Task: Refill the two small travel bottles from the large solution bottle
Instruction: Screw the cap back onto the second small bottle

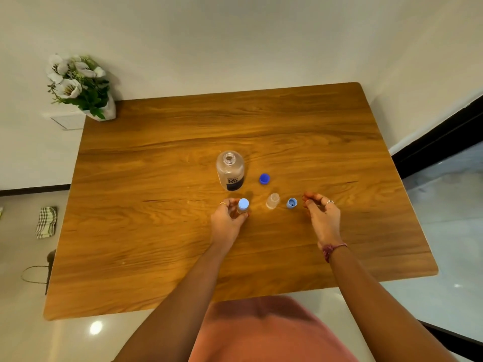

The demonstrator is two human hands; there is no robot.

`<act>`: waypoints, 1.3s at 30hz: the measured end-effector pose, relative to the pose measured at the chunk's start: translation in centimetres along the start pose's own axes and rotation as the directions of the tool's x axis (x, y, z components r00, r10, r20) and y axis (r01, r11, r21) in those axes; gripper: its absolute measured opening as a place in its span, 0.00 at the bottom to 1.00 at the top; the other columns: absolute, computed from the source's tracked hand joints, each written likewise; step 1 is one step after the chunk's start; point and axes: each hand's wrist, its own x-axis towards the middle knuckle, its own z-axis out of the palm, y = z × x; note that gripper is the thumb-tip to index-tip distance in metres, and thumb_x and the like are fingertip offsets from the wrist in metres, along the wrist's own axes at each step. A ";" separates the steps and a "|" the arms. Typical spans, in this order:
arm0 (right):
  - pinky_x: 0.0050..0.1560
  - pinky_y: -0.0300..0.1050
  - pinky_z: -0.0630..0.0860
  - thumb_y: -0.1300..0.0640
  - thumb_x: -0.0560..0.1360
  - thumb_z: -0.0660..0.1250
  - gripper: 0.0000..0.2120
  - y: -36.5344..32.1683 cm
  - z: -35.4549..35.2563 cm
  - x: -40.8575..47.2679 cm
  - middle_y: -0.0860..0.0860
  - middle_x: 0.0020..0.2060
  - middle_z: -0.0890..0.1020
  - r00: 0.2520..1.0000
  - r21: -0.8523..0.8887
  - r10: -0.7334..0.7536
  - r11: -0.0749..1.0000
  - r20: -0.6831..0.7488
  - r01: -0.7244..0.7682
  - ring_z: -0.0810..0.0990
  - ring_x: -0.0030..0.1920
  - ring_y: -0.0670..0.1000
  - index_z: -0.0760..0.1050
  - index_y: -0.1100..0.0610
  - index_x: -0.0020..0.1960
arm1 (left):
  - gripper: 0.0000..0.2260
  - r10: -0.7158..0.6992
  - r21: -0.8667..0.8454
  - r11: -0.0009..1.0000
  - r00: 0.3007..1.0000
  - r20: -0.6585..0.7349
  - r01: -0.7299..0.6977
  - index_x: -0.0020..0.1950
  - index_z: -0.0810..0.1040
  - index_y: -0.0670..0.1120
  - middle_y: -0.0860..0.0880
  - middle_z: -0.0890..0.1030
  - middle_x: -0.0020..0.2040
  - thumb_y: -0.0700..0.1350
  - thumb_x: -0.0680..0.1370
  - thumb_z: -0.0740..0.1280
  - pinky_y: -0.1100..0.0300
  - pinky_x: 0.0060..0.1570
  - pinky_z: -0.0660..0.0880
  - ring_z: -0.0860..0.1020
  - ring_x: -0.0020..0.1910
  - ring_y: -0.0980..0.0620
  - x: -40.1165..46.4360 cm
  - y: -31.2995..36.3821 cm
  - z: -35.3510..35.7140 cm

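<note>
Head view: wooden table (183, 244) seen from above, person standing at the near edge. Large solution bottle (230, 170) stands upright near table centre, neck open, no cap on; its dark blue cap (264, 178) lies on the wood just to its right, apart from it. Left hand (228, 220) grips a small travel bottle (242, 206) with a light blue cap on, fingers curled round its body, bottle upright on the table just in front of the large bottle. Second small travel bottle (272, 200) stands uncapped, clear, between the two hands, touching neither. Its light blue cap (291, 202) lies just to its right, open side up. Right hand (322, 214) hovers near that cap, not touching, fingers loosely curled, holding nothing; ring on a finger, red thread band at the wrist. Far left corner: white flowers in a pot (81, 86). Checked cloth (46, 222) on the floor left of the table.
</note>
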 end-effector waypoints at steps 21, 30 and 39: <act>0.52 0.35 0.72 0.69 0.75 0.62 0.18 -0.1 -0.9 1.8 0.50 0.56 0.78 0.957 -0.406 -0.117 0.887 0.265 0.221 0.76 0.57 0.48 0.72 0.58 0.63 | 0.32 0.441 0.163 0.897 0.847 -0.295 -0.410 0.66 0.67 0.39 0.41 0.67 0.59 0.44 0.67 0.77 0.62 0.56 0.74 0.68 0.55 0.53 -3.8 -0.3 0.0; 0.61 0.34 0.63 0.64 0.70 0.72 0.29 -0.6 -0.9 2.4 0.50 0.62 0.72 0.861 -0.590 -0.097 0.689 0.499 0.420 0.70 0.62 0.45 0.67 0.56 0.68 | 0.27 0.547 0.042 0.837 0.834 -0.066 -0.546 0.70 0.64 0.43 0.50 0.66 0.63 0.44 0.73 0.69 0.57 0.63 0.70 0.68 0.63 0.54 -5.9 2.6 4.1; 0.61 0.40 0.70 0.58 0.71 0.72 0.22 0.1 -1.3 3.7 0.50 0.59 0.76 0.839 -0.593 -0.150 0.643 0.523 0.484 0.74 0.59 0.47 0.72 0.55 0.64 | 0.34 0.234 -0.002 0.972 0.972 -0.006 -0.234 0.76 0.55 0.42 0.46 0.61 0.75 0.40 0.75 0.69 0.60 0.72 0.57 0.58 0.74 0.51 -4.2 3.6 7.1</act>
